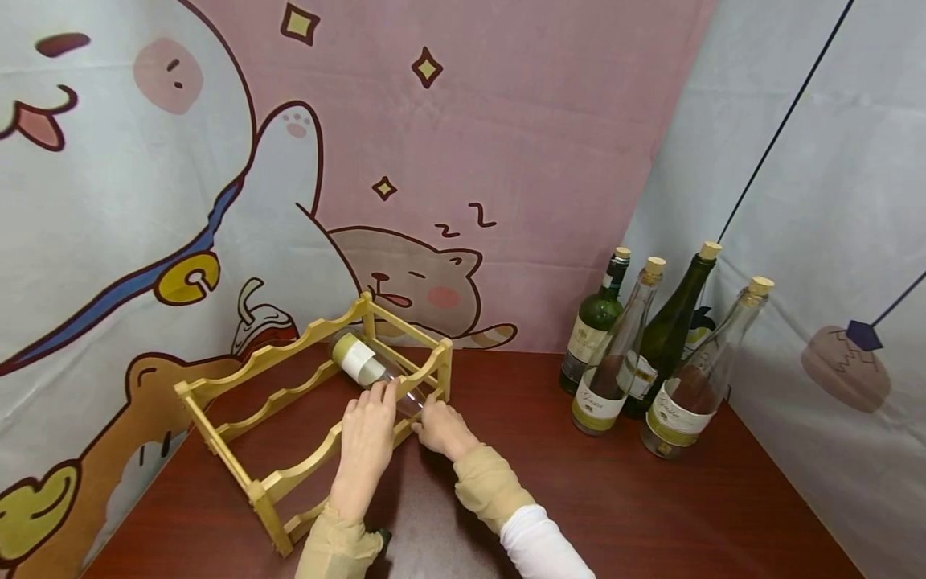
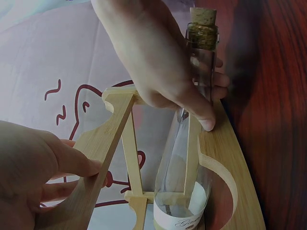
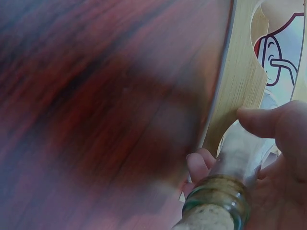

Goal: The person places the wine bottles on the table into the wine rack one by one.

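Bottle (image 1: 358, 360), mid-frame: seat gently with right hand (image 1: 444, 429) gripping neck (image 3: 238, 148); steady rack (image 1: 278, 482) with left hand (image 1: 367, 438) pinching rail (image 2: 106, 134)

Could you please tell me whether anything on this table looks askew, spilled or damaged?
Nothing stands out. The four corked bottles stand together at the right, with no spill visible on the table. The wooden rack shows no visible break, and the bottle lying in it, neck in the right hand, looks intact.

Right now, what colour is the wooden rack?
The rack is light yellowish tan; head view shows best.
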### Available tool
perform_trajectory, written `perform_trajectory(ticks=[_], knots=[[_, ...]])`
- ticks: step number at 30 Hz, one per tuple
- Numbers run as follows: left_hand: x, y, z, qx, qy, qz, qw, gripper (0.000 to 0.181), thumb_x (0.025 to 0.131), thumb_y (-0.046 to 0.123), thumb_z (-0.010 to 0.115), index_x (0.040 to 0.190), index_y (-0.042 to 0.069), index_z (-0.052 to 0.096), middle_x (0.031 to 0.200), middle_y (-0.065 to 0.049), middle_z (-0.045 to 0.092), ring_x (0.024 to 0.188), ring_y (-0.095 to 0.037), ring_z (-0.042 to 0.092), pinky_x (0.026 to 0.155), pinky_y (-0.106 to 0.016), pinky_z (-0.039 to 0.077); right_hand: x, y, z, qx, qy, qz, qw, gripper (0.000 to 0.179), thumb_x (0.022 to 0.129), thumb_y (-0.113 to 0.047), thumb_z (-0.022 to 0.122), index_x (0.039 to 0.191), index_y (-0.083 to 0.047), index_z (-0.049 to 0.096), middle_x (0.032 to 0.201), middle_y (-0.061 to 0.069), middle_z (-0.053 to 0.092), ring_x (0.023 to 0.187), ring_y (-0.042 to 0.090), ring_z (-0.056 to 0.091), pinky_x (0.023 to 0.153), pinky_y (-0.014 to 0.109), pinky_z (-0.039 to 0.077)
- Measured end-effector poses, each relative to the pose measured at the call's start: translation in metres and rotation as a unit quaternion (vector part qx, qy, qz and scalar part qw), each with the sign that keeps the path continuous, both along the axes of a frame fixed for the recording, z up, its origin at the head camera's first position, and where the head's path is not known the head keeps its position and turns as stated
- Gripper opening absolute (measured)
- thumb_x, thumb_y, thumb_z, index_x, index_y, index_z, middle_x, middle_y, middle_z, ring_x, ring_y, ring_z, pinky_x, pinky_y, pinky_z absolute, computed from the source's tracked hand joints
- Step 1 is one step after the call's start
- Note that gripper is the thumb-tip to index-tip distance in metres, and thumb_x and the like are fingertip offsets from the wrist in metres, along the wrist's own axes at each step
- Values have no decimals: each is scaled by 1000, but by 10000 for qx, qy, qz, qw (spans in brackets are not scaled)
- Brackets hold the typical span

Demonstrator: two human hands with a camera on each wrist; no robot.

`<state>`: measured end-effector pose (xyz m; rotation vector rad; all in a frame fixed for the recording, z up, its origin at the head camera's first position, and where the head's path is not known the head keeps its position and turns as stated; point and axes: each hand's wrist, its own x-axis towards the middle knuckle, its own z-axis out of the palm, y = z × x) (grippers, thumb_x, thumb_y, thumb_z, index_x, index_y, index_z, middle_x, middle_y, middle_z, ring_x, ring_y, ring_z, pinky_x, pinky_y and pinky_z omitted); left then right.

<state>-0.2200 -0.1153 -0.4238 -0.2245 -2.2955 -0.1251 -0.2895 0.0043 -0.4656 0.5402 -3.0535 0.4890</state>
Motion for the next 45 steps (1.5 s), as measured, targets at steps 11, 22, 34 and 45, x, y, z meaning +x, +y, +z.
perform_trajectory(ticks=[11, 22, 34, 45], knots=[[0, 0, -1, -4, -17, 17, 10000, 53, 61, -6, 75, 111, 4, 63, 93, -14, 65, 72, -31, 62, 58, -38, 45, 5, 9, -2, 304, 760, 171, 9965, 48, 86, -29, 68, 117, 5, 54, 95, 15, 66, 85, 30, 67, 70, 39, 54], [0, 0, -1, 12, 33, -2, 10000, 54, 60, -7, 74, 111, 4, 63, 93, -14, 65, 72, -31, 62, 58, -39, 45, 10, 15, -2, -80, 1941, -11, 9810, 38, 71, -27, 82, 88, -5, 56, 79, 10, 60, 70, 27, 62, 59, 35, 51], [0, 0, 0, 66, -72, -18, 10000, 54, 61, -7, 75, 112, 4, 62, 94, -14, 65, 74, -31, 62, 59, -39, 45, 9, 16, -3, -221, 2091, -5, 9776, 37, 70, -25, 82, 86, -4, 57, 77, 12, 61, 69, 27, 62, 59, 35, 52], [0, 0, 0, 37, 17, -9, 10000, 52, 60, -6, 74, 110, 4, 62, 91, -14, 64, 72, -31, 62, 58, -39, 44, 8, 17, -1, -276, 1967, -27, 9801, 31, 73, -23, 80, 82, -2, 59, 77, 13, 63, 70, 28, 65, 59, 37, 53]])
